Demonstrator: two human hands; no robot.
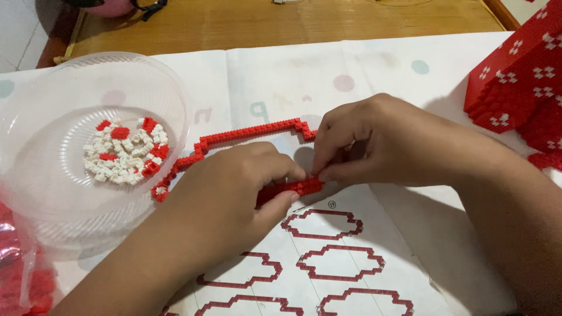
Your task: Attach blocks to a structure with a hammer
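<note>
Red brick frame [252, 133]: thin outline of small red bricks, lying flat on the instruction sheet [351, 234] at centre of the worktop [263, 23]. Near edge of the frame sits between both hands; far edge and left side are exposed, right side is hidden under the right hand.

Left hand [234, 187]: thumb and forefinger pressed together, pinching the near strip of the frame from the left. Right hand [374, 140]: fingers [328, 172] curled and pinched on the same strip, tips touching those of the left hand.

Instruction sheet: white, printed with rows of red stepped outlines, at least 6 visible, below the hands. It lies on a pale cloth with faint coloured dots [419, 67].

Clear plastic bowl [35, 193], left of the frame and just beside its left corner, holds loose red and white bricks [126, 151]. Red brick block with white flower marks [521, 76] stands at the right edge, well apart from the hands. Clear bag with red contents [17, 275] at lower left.

Open cloth lies between the frame's far edge and the bare wood.
</note>
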